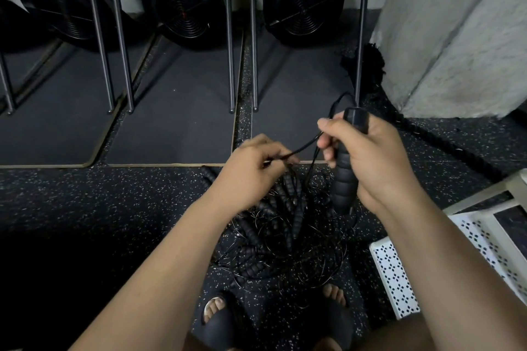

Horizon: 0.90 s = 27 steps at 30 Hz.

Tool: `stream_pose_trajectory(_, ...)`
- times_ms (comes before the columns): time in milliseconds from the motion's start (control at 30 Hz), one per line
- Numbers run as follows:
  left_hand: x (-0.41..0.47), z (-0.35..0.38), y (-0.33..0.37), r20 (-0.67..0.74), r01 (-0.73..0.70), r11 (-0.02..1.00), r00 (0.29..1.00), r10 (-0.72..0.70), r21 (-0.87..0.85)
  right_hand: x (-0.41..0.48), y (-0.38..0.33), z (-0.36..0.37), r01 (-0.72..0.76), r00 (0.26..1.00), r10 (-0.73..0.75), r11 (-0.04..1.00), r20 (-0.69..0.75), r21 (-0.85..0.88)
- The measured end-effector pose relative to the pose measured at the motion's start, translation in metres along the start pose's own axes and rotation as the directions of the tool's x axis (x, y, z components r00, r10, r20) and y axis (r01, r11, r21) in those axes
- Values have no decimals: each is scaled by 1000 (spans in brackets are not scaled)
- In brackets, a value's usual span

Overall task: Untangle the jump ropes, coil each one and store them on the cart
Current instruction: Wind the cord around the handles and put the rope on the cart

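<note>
Gripping a black ribbed handle (pixel 343 177), the right hand (pixel 368 157) holds it upright at frame centre-right.
Left hand (pixel 253 171) pinches its thin cord (pixel 306 145) above the tangled jump ropes (pixel 285 236) on the floor; white cart (pixel 399 273) at lower right.

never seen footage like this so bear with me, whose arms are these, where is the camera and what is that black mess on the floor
No machine here: one picture, from a camera worn on a person's head, looking down at their own arms. The right hand grips a black jump rope handle. The left hand pinches a thin cord stretched between the hands. Below, on the speckled floor, lies a tangled pile of ropes and handles, near the person's sandalled feet. A white perforated cart stands at the right edge.
</note>
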<state>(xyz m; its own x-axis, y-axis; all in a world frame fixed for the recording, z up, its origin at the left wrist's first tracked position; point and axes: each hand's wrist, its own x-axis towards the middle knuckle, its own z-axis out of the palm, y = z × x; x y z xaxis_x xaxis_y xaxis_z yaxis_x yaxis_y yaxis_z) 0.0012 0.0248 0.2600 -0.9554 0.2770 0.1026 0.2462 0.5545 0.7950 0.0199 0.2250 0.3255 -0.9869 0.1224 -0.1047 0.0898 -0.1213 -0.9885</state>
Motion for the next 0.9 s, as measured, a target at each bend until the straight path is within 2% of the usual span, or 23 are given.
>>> stream_pose_trajectory(67, 1, -1, 2, -75, 44, 997, 996, -39, 60, -1, -3, 0, 29, 1000, -29, 999, -4, 42)
stream_pose_trajectory(133, 1, -1, 3, -88, 55, 989, 995, -43, 140, -2, -6, 0, 47, 999, -47, 995, -8, 92)
stream_pose_trajectory(267, -2, 1, -5, 23, 79, 947, 996, -91, 311, -1, -14, -3, 41, 999, -40, 970, -11, 238)
stream_pose_trajectory(400, -4, 3, -2, 103, 91, 983, 989, -108, 157, -2, -15, -3, 44, 999, -41, 968, -17, 246)
stream_pose_trajectory(533, -4, 4, 1, 152, 89, 982, 982, -115, 166, 2, -18, -9, 29, 997, -6, 948, -73, 316)
stream_pose_trajectory(633, -6, 10, 0, 223, 99, 992, 968, -115, 80, 4, -17, -12, -4, 997, 31, 941, -75, 340)
stream_pose_trajectory(733, -7, 21, 5, 202, 65, 998, 977, -68, 20, 3, -16, -10, -37, 997, 57, 937, -48, 348)
stream_pose_trajectory(833, -6, 29, 12, 161, -30, 999, 986, 33, -21, 2, -16, -7, -45, 998, 55, 941, -23, 335)
stream_pose_trajectory(900, -8, 29, 17, 185, -43, 998, 981, 52, -52, 2, -14, -7, -41, 998, 53, 944, -28, 326)
